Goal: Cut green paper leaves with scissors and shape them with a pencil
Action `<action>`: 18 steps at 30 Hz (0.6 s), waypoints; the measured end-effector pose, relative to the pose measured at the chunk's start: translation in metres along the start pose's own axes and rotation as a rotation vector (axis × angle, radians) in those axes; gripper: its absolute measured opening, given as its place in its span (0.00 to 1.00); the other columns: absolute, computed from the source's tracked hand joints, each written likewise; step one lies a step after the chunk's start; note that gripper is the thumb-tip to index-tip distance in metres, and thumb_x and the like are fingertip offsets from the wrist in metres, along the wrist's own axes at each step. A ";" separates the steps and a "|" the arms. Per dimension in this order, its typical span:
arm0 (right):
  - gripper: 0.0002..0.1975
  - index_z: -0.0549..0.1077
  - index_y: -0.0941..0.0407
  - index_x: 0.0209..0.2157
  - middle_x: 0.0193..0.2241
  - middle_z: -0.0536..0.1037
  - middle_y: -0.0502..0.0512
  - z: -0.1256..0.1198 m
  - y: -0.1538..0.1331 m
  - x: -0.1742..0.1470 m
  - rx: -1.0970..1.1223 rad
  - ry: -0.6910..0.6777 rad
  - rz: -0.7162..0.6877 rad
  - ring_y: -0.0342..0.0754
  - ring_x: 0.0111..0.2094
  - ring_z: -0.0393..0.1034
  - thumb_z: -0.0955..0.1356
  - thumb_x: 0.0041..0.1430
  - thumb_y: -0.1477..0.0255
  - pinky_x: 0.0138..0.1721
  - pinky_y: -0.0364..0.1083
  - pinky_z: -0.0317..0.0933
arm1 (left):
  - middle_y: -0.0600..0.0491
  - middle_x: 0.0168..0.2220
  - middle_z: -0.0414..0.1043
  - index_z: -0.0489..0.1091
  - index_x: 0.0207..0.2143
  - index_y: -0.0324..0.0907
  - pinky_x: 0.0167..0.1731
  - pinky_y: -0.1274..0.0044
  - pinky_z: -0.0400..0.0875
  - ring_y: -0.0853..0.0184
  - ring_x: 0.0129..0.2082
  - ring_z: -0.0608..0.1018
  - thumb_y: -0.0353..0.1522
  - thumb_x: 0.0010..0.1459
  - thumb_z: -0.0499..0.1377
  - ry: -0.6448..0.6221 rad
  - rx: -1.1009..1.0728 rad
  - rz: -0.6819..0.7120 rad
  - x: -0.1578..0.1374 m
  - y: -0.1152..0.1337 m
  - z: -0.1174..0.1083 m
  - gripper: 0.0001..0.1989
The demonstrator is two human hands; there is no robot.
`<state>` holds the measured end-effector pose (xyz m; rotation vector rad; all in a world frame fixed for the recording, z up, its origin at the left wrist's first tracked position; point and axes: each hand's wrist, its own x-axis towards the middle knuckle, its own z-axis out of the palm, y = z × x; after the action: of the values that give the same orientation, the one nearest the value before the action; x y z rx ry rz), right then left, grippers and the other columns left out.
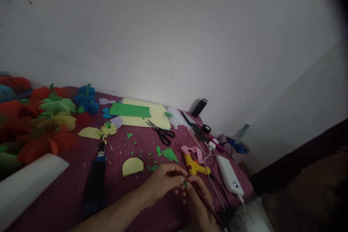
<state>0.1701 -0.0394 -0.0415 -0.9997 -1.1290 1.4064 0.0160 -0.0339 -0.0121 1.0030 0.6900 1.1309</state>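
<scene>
My left hand (169,181) is closed in a pinch at the table's front right, its fingertips meeting those of my right hand (199,201). Between them shows a small green paper piece (184,183), mostly hidden by fingers. A thin dark red pencil-like stick (204,202) runs along my right hand, which is closed around it. Just beyond my hands lie cut green paper leaves (170,154) and a yellow glue gun (196,167) with a pink strip (199,154) beside it. A stack of pale yellow rounded cut-outs (132,166) lies left of my left hand.
Black-handled scissors (162,134) lie near a green sheet (130,110) on pale yellow paper (159,113). Colourful paper pumpkin shapes (57,105) crowd the left, by a white roll (32,192) and a dark cutter-like tool (96,177). A white power bank (229,174) and cables sit right.
</scene>
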 end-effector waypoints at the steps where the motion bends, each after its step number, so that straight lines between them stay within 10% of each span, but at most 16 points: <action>1: 0.13 0.68 0.55 0.33 0.25 0.75 0.50 0.000 0.000 0.000 0.005 0.003 0.003 0.43 0.23 0.68 0.73 0.49 0.64 0.22 0.39 0.59 | 0.53 0.24 0.72 0.74 0.32 0.37 0.26 0.78 0.65 0.69 0.24 0.72 0.34 0.44 0.61 0.006 0.005 -0.001 0.000 0.000 0.000 0.12; 18: 0.13 0.69 0.53 0.35 0.26 0.74 0.50 -0.002 0.004 0.008 -0.240 0.126 -0.192 0.44 0.24 0.65 0.71 0.49 0.63 0.25 0.42 0.61 | 0.57 0.18 0.65 0.72 0.22 0.38 0.20 0.80 0.58 0.73 0.18 0.64 0.40 0.47 0.61 0.212 0.220 0.017 0.010 -0.011 -0.009 0.13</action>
<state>0.1703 -0.0318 -0.0458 -1.1006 -1.2830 1.0587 0.0159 -0.0231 -0.0252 1.0839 0.9942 1.2056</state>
